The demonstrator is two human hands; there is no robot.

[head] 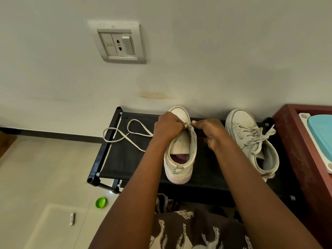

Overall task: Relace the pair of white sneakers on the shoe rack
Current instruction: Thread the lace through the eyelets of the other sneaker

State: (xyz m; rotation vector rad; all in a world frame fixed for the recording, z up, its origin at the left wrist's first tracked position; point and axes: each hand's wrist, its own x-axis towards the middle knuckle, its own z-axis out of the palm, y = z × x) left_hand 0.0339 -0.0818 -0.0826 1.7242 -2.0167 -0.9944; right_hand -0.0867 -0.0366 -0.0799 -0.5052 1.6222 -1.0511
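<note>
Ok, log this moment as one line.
step: threading front eyelets | left hand: pinches lace | right hand: pinches unlaced sneaker edge | laced sneaker: beside it on shoe rack

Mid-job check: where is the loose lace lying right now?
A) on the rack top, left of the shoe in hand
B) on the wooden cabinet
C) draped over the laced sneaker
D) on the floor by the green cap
A: the loose lace loops across the black rack, left of the unlaced sneaker, and runs to the left hand.
</note>
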